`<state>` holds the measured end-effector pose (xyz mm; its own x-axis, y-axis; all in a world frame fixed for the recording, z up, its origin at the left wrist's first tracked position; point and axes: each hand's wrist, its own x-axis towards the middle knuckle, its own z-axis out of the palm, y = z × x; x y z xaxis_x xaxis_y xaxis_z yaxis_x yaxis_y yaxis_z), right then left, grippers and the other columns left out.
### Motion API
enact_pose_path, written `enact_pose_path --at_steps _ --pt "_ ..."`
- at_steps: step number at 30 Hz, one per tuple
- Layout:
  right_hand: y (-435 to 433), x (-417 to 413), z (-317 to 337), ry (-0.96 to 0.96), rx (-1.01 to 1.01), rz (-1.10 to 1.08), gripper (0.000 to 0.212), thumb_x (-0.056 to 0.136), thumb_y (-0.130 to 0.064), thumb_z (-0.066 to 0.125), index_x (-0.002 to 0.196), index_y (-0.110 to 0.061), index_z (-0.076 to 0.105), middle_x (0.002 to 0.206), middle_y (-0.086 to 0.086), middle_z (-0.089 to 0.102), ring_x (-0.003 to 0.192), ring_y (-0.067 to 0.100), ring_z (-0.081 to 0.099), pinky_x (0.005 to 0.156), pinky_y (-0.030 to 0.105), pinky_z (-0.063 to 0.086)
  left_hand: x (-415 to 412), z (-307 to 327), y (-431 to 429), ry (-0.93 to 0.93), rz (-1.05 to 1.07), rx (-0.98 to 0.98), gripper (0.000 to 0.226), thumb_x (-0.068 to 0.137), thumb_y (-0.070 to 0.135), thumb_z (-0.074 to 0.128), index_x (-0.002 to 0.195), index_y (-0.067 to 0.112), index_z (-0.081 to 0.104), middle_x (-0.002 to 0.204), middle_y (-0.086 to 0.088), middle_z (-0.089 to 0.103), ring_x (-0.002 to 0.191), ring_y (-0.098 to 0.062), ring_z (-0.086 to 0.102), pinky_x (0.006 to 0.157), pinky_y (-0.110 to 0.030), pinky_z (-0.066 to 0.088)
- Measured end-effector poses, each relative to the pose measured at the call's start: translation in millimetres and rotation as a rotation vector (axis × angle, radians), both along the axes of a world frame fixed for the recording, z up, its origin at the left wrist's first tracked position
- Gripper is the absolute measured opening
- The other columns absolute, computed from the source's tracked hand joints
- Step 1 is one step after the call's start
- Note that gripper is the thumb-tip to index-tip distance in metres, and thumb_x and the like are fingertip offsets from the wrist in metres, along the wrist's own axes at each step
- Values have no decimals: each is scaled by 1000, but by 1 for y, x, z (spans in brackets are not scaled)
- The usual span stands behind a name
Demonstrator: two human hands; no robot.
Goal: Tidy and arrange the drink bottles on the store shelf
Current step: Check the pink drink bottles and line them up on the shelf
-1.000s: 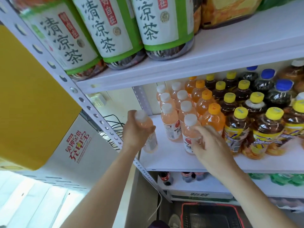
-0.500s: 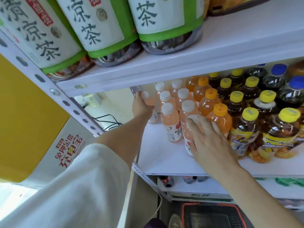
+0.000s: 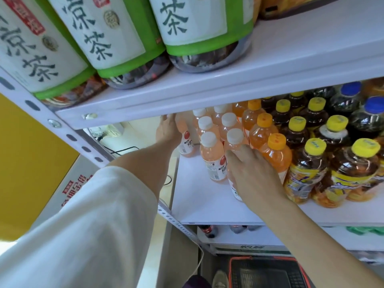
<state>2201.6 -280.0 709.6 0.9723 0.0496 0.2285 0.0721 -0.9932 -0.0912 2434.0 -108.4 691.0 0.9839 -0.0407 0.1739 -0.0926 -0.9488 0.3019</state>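
Shop, retail drinks aisle. White metal shelf [image 3: 207, 206] on a perforated upright [image 3: 68, 134], stocked in neat rows by product: white-capped pink drink bottles [image 3: 212, 159], orange-capped bottles [image 3: 276, 154], yellow-capped tea bottles [image 3: 353, 169], blue-capped dark bottles [image 3: 372, 113]. Big green-labelled jugs [image 3: 199, 28] on the tier above. Red shopping basket [image 3: 266, 273] on the floor below.

Middle shelf [image 3: 207, 206]: white-capped bottles [image 3: 212, 159] sit at the left end, orange-capped bottles [image 3: 274, 152] right beside them, then yellow-capped bottles [image 3: 311, 161], with blue-capped bottles [image 3: 372, 113] at the back right. Big jars [image 3: 116, 44] line the shelf above. A basket [image 3: 266, 273] sits on the floor below.
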Motion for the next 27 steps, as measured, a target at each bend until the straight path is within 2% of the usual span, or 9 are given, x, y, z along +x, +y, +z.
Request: enact_pose_path --at_steps 2,5,10,15,18,20,23,25,27 --pt "2 -1 -2 5 24 75 34 94 -18 56 128 -15 49 123 10 50 111 25 50 96 33 46 -1 1 -3 33 8 -39 66 77 12 60 138 31 41 136 -7 44 107 -35 59 81 -37 46" --pt "5 -4 1 -30 148 17 38 85 -15 72 119 -7 58 109 13 58 97 27 58 82 34 53 2 6 -4 30 25 -51 59 77 29 68 132 31 46 131 -5 51 110 -32 59 79 -35 43" --pt "5 -13 -11 -79 318 -11 46 81 -17 77 122 -7 59 110 13 61 99 30 59 85 35 51 7 7 0 24 -8 23 56 80 10 67 130 28 48 136 -6 48 110 -35 59 83 -38 47" --pt "11 -16 -30 -11 404 26 69 85 -29 73 142 -23 35 141 7 43 127 28 45 105 36 42 7 11 4 -25 -37 172 60 85 1 60 131 35 43 138 0 46 104 -36 60 69 -38 41" --pt "16 -21 -39 -39 425 22 75 78 -18 80 141 -23 38 139 10 47 125 32 48 103 42 46 1 7 2 -45 -39 236 65 85 -4 57 133 35 38 136 -1 44 98 -38 61 65 -37 40" --pt "15 -25 -42 -74 508 29 78 73 -13 84 137 -22 41 136 8 52 122 31 51 100 40 46 -4 7 -2 -47 -38 235 73 84 -6 56 138 38 34 143 -1 39 103 -37 59 66 -37 40" --pt "7 -31 -43 -86 728 44 79 72 -9 84 136 -27 42 136 -3 52 124 15 46 96 24 39 -14 10 -8 -82 2 93 85 80 -12 49 143 41 31 152 1 31 121 -32 45 75 -35 42" --pt "-1 -37 -39 -107 885 27 80 73 -10 83 136 -34 41 132 -14 50 121 -2 40 95 17 33 -28 16 -14 -150 76 -125 81 75 -13 43 141 34 39 145 -4 37 124 -30 41 84 -33 42" --pt "-5 -46 -33 -112 1000 0 80 73 -11 83 132 -44 40 126 -24 48 118 -8 39 94 12 34 -51 22 -21 -199 131 -345 70 74 -12 42 133 24 49 133 -8 46 119 -28 47 91 -26 41"
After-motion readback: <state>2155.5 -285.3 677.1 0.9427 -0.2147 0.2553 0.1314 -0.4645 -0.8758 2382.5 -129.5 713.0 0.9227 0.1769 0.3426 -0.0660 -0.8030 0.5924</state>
